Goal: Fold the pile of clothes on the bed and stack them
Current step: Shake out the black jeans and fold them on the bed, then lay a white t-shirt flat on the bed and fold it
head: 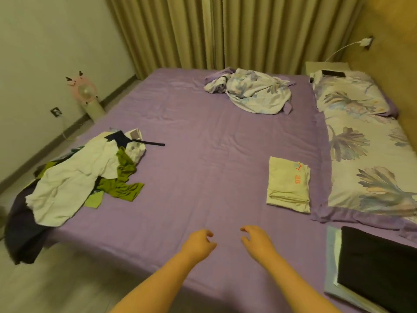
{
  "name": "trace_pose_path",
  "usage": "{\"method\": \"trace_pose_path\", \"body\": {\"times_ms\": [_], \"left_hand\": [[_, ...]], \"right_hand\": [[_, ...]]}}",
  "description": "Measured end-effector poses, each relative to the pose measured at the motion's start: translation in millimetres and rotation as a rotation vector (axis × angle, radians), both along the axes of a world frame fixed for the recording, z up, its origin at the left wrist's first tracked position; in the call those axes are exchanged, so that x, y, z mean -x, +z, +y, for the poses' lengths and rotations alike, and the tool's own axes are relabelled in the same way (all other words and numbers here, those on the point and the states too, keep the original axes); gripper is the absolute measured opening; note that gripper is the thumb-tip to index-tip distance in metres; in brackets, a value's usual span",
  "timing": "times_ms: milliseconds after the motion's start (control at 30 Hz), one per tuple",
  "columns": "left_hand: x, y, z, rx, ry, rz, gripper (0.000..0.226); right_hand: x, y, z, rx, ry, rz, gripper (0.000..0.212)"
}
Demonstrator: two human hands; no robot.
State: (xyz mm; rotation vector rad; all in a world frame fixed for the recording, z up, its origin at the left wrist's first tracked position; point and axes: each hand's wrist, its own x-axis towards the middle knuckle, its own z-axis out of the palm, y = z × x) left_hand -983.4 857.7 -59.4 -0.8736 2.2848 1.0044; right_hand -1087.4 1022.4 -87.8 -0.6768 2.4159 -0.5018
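A loose pile of clothes (74, 177) lies at the left edge of the purple bed (203, 143): white, green and dark garments, some hanging over the side. One pale yellow garment (288, 184) with orange print lies folded at the right, near the pillows. My left hand (199, 243) and my right hand (256, 241) hover side by side over the sheet near the front edge. Both have loosely curled fingers and hold nothing. Neither touches any garment.
A crumpled floral cover (252, 92) lies at the far side of the bed. Floral pillows (365, 154) line the right side. A dark laptop (376, 269) sits on a light pad at the front right. A small pink fan (86, 96) stands on the floor by the left wall.
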Motion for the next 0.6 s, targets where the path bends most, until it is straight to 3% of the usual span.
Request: {"method": "trace_pose_path", "body": {"times_ms": [600], "left_hand": [[-256, 29, -218, 0.219, 0.382, 0.104, 0.029]], "right_hand": [[-187, 43, -277, -0.025, 0.547, 0.190, 0.040]]}}
